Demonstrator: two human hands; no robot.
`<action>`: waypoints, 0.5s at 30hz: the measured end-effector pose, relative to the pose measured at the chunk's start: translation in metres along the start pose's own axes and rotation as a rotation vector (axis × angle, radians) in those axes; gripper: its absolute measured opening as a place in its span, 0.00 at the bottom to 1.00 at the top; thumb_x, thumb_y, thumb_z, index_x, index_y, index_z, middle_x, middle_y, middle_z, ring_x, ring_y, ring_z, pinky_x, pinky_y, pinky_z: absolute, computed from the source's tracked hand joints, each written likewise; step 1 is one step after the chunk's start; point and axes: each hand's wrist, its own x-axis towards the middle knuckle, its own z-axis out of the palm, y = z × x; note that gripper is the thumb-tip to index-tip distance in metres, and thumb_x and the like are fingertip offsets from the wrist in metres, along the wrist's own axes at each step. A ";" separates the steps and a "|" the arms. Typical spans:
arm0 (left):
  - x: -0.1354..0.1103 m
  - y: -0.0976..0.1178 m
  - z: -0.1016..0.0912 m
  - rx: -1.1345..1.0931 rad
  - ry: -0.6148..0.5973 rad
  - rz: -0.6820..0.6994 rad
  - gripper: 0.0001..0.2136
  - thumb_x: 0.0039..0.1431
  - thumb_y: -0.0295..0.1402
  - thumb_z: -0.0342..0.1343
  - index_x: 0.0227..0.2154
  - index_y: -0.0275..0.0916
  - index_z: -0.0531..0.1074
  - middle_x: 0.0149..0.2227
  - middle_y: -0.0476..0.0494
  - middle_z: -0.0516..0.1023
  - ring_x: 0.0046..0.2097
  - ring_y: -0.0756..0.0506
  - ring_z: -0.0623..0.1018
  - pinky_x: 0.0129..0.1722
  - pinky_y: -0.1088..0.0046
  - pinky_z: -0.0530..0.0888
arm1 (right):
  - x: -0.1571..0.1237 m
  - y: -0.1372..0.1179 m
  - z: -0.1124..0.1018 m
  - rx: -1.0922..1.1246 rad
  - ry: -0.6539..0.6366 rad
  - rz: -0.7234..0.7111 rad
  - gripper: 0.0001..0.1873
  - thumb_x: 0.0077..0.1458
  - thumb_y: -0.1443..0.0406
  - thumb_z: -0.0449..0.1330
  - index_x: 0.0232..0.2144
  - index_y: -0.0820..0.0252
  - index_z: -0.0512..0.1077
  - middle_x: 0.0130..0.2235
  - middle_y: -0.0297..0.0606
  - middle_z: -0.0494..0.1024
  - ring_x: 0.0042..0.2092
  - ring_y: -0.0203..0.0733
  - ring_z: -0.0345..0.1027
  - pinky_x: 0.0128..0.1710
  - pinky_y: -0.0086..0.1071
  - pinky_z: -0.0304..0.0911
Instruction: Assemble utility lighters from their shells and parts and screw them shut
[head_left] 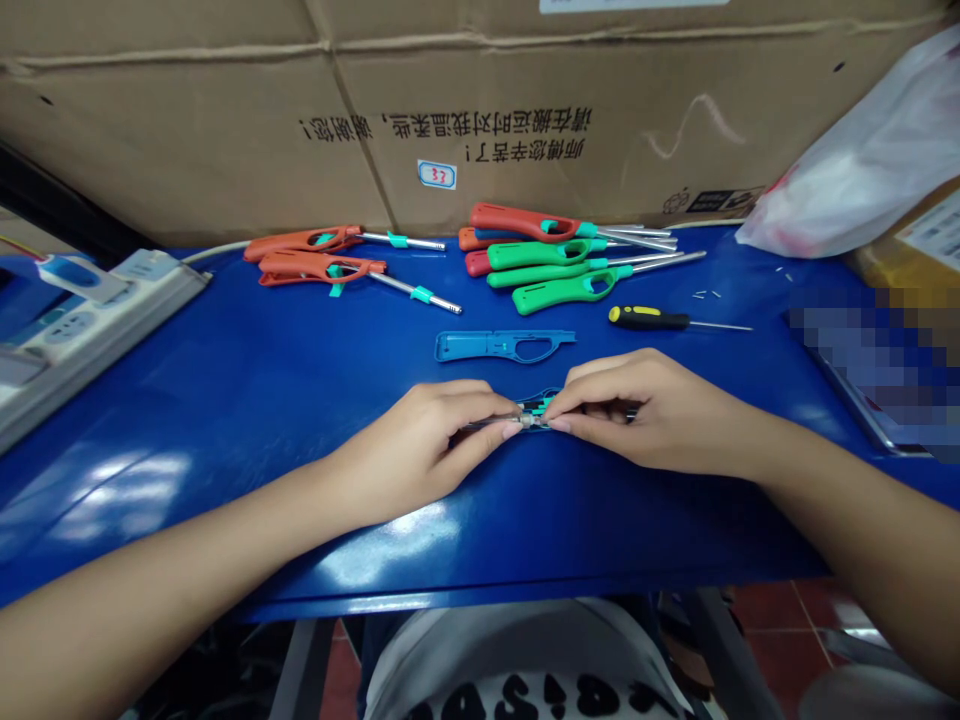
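My left hand point(431, 440) and my right hand point(637, 405) meet at the middle of the blue table point(225, 400), both pinching a partly opened blue lighter point(541, 405) that lies flat between them. Fingertips of both hands press on a small metal part at its middle, and most of the lighter is hidden under my fingers. A loose blue lighter shell half point(504, 345) lies just behind my hands.
Two orange long-nosed lighters point(322, 255) lie back left; several green and red ones point(559, 260) back centre. A black-and-yellow screwdriver point(660, 319) lies right of the shell. A power strip point(82, 310) sits left, a plastic bag point(862, 170) right, cardboard boxes point(480, 100) behind.
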 end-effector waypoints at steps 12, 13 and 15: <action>0.000 0.001 0.002 0.016 0.018 0.019 0.10 0.72 0.31 0.52 0.49 0.37 0.77 0.40 0.46 0.80 0.43 0.50 0.79 0.44 0.76 0.73 | -0.001 0.000 0.001 -0.015 0.003 -0.007 0.10 0.65 0.63 0.59 0.39 0.59 0.82 0.36 0.36 0.82 0.31 0.33 0.68 0.29 0.28 0.59; 0.000 0.001 0.002 0.015 0.020 0.021 0.10 0.72 0.31 0.52 0.49 0.37 0.77 0.40 0.46 0.80 0.42 0.50 0.79 0.44 0.76 0.73 | -0.001 0.000 0.002 -0.020 0.004 -0.010 0.10 0.65 0.63 0.60 0.39 0.59 0.81 0.36 0.36 0.82 0.31 0.33 0.68 0.29 0.28 0.59; 0.000 0.000 0.003 0.012 0.022 0.027 0.10 0.72 0.31 0.52 0.48 0.37 0.77 0.40 0.46 0.80 0.42 0.49 0.79 0.43 0.76 0.73 | -0.001 0.000 0.002 -0.027 0.004 -0.018 0.10 0.65 0.64 0.60 0.39 0.59 0.81 0.35 0.35 0.81 0.30 0.32 0.67 0.29 0.28 0.59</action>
